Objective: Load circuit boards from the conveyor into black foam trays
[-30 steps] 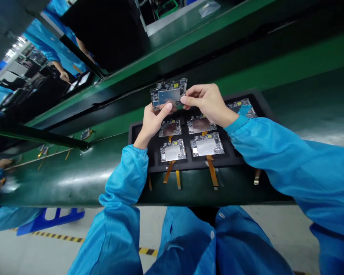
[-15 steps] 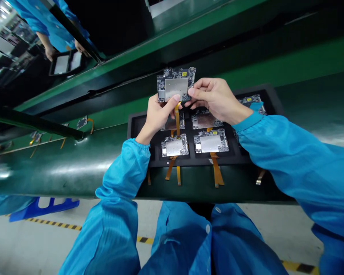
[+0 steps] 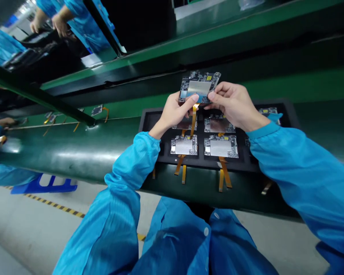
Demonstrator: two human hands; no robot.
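Both my hands hold one small circuit board [image 3: 199, 87] with a silver shield above a black tray [image 3: 149, 121]. My left hand [image 3: 174, 112] pinches the board's lower left corner. My right hand [image 3: 233, 105] pinches its lower right edge. An orange flex cable [image 3: 193, 120] hangs down from the board between my hands. In the tray lie several more boards with silver shields [image 3: 184, 145], each in its own pocket, and their orange cables [image 3: 224, 173] stick out over the tray's near edge.
The tray sits on a dark green conveyor belt [image 3: 74, 152]. Loose small parts with orange cables [image 3: 99, 110] lie further left on the belt. Other people in blue sleeves work at the far left [image 3: 5, 124] and upper left [image 3: 60, 23].
The board has come up off the tray and turned more toward me, and its orange cable now hangs free below it. The view has swung to the left.
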